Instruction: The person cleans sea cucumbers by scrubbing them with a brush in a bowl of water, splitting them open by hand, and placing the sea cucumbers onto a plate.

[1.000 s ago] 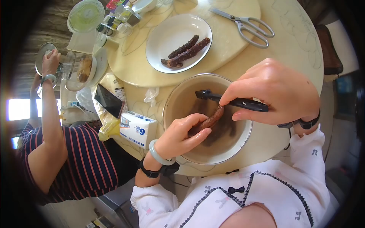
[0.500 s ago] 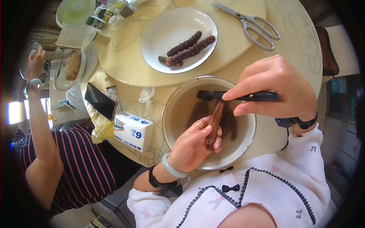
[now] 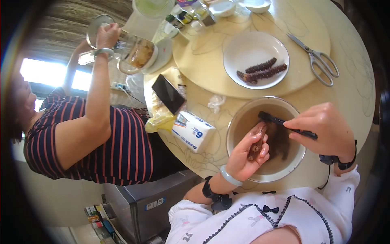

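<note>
Gripping both: my left hand (image 3: pixel 243 156) wraps sea cucumber (image 3: pixel 257 142) over bowl (image 3: pixel 243 118), so drips fall into water; my right hand (image 3: pixel 327 130) pinches black tool (image 3: pixel 286 125), tip angled toward it for cleaning, I judge.

Inside the bowl (image 3: pixel 239 122) room is tight: the left hand (image 3: pixel 245 156) fills the near side and the right hand (image 3: pixel 325 132) with its black tool (image 3: pixel 286 125) crosses the far side. To the left, the tissue box (image 3: pixel 193 131) and phone (image 3: pixel 168 94) crowd the counter (image 3: pixel 357 93). Bare counter lies to the right, between the bowl and the scissors (image 3: pixel 319 60), while the white plate (image 3: pixel 250 53) blocks the way straight ahead.
</note>
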Tool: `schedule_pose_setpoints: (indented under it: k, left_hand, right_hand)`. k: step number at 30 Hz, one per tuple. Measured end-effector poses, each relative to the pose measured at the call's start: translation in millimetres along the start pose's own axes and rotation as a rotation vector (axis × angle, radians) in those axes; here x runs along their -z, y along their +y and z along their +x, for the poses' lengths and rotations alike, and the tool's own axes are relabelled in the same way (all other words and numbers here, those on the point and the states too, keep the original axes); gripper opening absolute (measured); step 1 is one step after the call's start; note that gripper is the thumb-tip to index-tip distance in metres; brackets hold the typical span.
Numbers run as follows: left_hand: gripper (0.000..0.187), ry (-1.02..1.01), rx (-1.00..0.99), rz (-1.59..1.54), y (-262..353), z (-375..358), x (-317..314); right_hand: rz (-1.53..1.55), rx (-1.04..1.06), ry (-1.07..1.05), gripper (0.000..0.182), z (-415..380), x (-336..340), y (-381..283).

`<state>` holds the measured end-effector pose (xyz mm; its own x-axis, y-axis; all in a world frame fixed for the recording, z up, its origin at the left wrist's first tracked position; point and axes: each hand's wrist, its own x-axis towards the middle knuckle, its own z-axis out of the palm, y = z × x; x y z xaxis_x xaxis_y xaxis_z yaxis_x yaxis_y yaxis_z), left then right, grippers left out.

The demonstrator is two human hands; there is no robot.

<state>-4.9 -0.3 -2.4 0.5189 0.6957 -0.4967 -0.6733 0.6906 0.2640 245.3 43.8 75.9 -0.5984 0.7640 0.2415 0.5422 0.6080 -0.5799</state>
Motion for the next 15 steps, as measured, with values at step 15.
schedule_pose_setpoints:
  k: [15]
  left_hand:
    - [0.060,0.035,-0.070,-0.003,2.3,-0.9,-9.9]
  right_hand:
    - [-0.188,-0.090,-0.257,0.040,6.7,-16.3,2.4]
